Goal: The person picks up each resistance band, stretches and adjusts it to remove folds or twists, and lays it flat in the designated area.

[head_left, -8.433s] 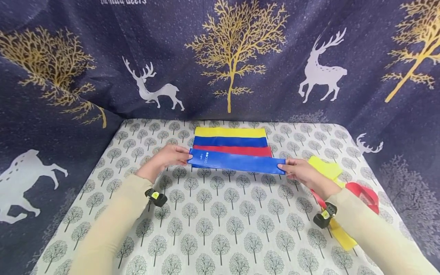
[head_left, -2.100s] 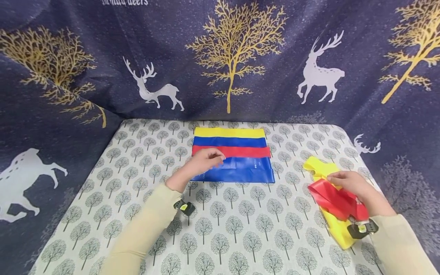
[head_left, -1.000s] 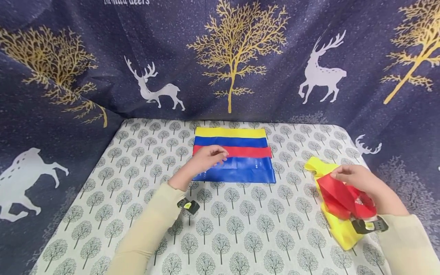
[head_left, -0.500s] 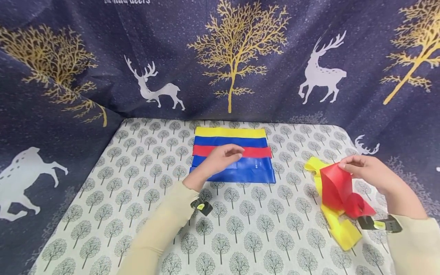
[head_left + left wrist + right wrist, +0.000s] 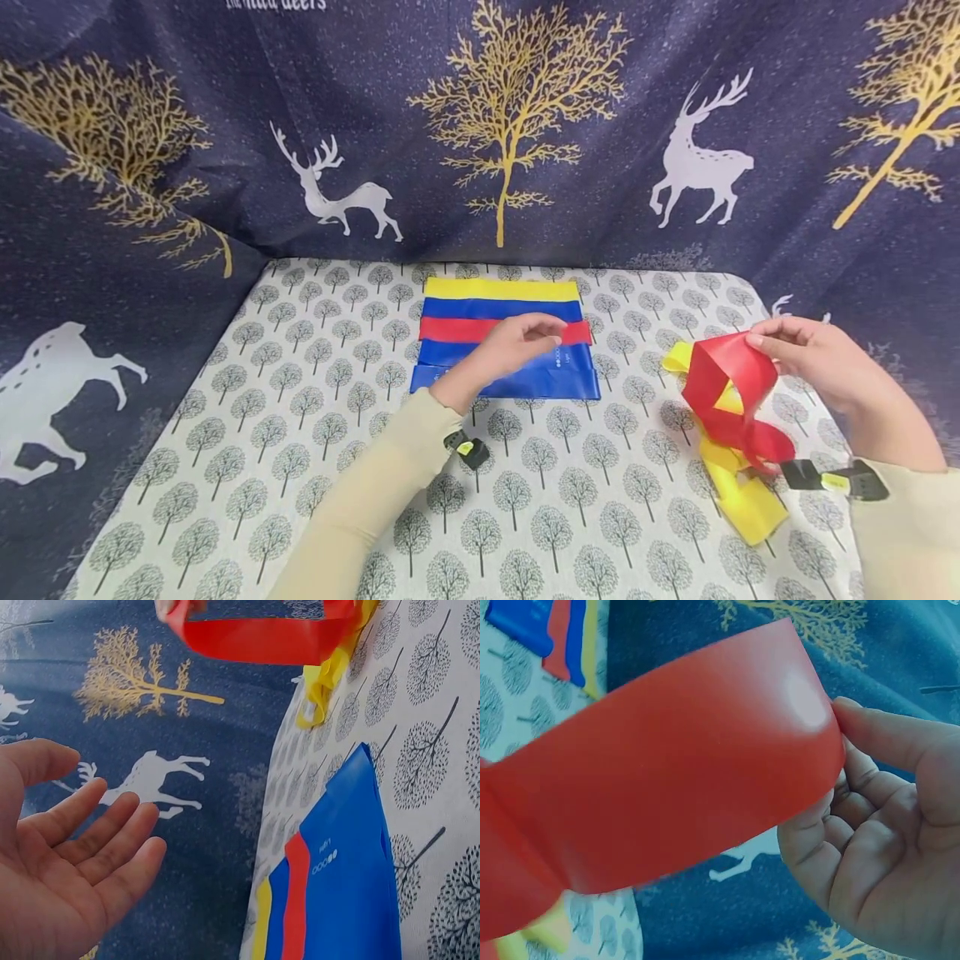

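Note:
In the head view my right hand [image 5: 825, 358] pinches the edge of a red resistance band [image 5: 712, 367], a flat loop that hangs twisted above the right side of the table. The right wrist view shows thumb and fingers at one end of this red band [image 5: 690, 765]. My left hand [image 5: 517, 343] hovers over the flat bands with nothing in it; its fingers are relaxed in the left wrist view. Below it lie a yellow band [image 5: 502, 289], a blue band [image 5: 502, 310], a red band [image 5: 457, 330] and further blue bands [image 5: 525, 387], side by side as stripes.
A crumpled yellow band [image 5: 750, 508] lies on the right of the table under the hanging red one. The table has a white cloth [image 5: 450, 533] printed with trees. Behind it hangs a dark blue curtain [image 5: 337, 83] with deer and trees.
Earlier both hands stretched a blue band over the stripes; it now lies flat with them. The right hand has lifted the red band off the pile, and the left hand has drifted right.

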A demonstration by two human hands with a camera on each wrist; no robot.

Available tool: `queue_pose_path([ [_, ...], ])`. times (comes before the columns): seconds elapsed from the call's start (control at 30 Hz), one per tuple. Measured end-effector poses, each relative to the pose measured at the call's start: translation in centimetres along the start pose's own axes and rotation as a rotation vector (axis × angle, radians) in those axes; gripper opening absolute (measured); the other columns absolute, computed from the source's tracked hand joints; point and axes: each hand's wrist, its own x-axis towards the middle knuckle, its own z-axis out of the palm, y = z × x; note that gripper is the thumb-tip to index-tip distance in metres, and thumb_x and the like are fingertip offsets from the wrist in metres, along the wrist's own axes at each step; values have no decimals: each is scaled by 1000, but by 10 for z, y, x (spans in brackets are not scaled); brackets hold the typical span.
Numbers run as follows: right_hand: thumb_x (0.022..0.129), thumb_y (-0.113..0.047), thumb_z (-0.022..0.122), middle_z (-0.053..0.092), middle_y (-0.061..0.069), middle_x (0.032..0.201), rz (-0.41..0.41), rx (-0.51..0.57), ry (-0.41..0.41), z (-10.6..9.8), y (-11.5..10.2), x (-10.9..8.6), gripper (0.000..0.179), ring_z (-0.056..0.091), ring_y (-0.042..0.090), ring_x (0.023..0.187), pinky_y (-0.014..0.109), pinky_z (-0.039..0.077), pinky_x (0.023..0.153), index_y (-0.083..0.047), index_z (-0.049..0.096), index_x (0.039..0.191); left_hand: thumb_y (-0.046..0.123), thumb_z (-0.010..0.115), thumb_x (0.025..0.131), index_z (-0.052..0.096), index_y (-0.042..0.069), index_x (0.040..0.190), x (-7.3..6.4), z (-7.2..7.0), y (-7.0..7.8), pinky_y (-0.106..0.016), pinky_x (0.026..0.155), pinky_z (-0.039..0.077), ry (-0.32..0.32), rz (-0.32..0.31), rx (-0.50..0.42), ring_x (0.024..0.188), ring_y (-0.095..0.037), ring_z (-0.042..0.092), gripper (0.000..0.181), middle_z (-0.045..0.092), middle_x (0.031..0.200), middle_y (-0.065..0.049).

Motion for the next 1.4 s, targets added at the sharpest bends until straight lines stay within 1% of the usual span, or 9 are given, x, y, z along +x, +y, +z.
queue_pose_path([
  [0.1, 102, -4, 57, 70, -20, 79, -40, 50, 20, 1, -5, 0, 35, 64, 0, 75, 13, 51, 67, -35, 71, 94, 20, 62, 102, 63, 11, 138, 4, 4, 4, -36, 108, 53, -17, 1, 9, 124, -25, 64, 37, 68, 134, -10],
  [0.4, 101, 7, 49, 73, -11, 87, -183, 458, 34, 5, -21, -1, 36, 67, 5, 74, 15, 54, 66, -20, 72, 96, 21, 65, 101, 65, 11, 136, 13, 13, 16, -26, 101, 55, -41, 28, 39, 120, -24, 66, 37, 70, 130, -9],
  [0.47, 101, 9, 47, 74, -9, 87, -217, 534, 37, 6, -24, -1, 36, 68, 5, 73, 14, 55, 65, -17, 73, 97, 21, 65, 100, 64, 11, 137, 14, 15, 19, -27, 101, 55, -50, 31, 44, 121, -24, 66, 38, 70, 130, -10],
  [0.67, 101, 10, 47, 76, -4, 88, -272, 694, 78, 9, -39, -2, 34, 69, 7, 73, 15, 58, 65, -10, 74, 97, 18, 63, 100, 64, 13, 138, 18, 20, 29, -26, 100, 55, -71, 45, 70, 124, -22, 65, 38, 70, 131, -7],
  [0.9, 100, 12, 49, 77, 4, 88, -348, 862, 137, 14, -58, -2, 28, 71, 11, 71, 18, 60, 63, -2, 73, 99, 21, 62, 100, 66, 16, 137, 19, 29, 42, -21, 98, 54, -102, 70, 83, 119, -17, 67, 37, 72, 131, -3],
  [1.0, 100, 13, 47, 76, 7, 89, -395, 931, 142, 15, -65, -2, 27, 71, 13, 70, 19, 60, 61, 1, 71, 100, 22, 62, 101, 67, 16, 135, 20, 34, 46, -18, 96, 54, -115, 82, 83, 116, -14, 67, 35, 72, 129, -2],
  [1.13, 103, 12, 41, 76, 13, 95, -459, 1046, 97, 20, -72, -1, 26, 72, 18, 74, 22, 59, 63, 4, 65, 102, 21, 62, 102, 68, 14, 134, 21, 42, 51, -14, 91, 54, -140, 105, 60, 111, -11, 67, 34, 73, 128, -4],
  [1.3, 106, 10, 30, 74, 22, 105, -519, 1240, -52, 25, -79, 3, 30, 74, 28, 81, 33, 61, 70, 9, 59, 106, 19, 62, 102, 69, 14, 132, 18, 51, 60, -11, 87, 54, -186, 119, 44, 106, -5, 67, 32, 73, 127, -3],
  [1.4, 107, 8, 25, 74, 24, 108, -525, 1284, -118, 28, -83, 5, 33, 74, 30, 83, 34, 60, 70, 10, 59, 107, 17, 61, 102, 69, 13, 132, 16, 55, 64, -10, 85, 54, -203, 141, 48, 104, -4, 67, 31, 73, 128, -3],
])
